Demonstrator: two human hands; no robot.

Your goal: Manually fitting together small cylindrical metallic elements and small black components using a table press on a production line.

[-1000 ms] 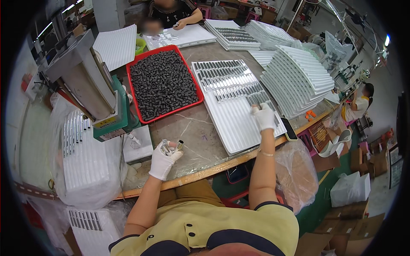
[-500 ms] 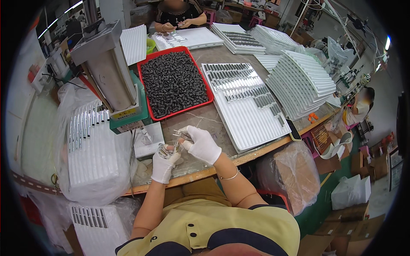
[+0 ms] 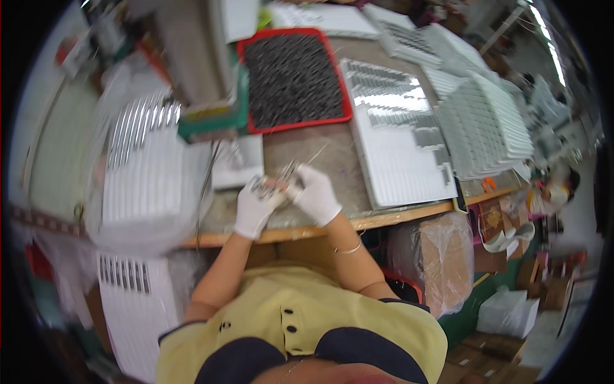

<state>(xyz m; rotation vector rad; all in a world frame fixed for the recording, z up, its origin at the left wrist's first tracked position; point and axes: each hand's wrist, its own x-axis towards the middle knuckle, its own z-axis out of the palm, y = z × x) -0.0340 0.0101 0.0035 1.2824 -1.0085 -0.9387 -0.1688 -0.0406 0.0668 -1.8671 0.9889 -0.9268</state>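
Both my hands wear white gloves and meet over the near edge of the workbench [image 3: 358, 223]. My left hand [image 3: 254, 208] holds a small bunch of shiny metal parts [image 3: 263, 185]. My right hand [image 3: 316, 194] touches the same bunch, its fingers pinched on one small metal part [image 3: 288, 173]. The picture is blurred, so the parts' shape is unclear. Behind my hands stands a red tray [image 3: 293, 78] full of small dark parts. To its right lies a white slotted tray [image 3: 400, 147] with rows of shiny parts in its upper half.
A stack of white slotted trays [image 3: 486, 121] stands at the right. A bagged white tray [image 3: 144, 185] sits at the left beside a green machine base [image 3: 214, 118]. A plastic-wrapped bundle [image 3: 441, 259] hangs below the bench edge. Another person [image 3: 553, 192] is at the far right.
My right hand came back from the white slotted tray to my left hand at the bench edge. The view has swung left and down and is now blurred.
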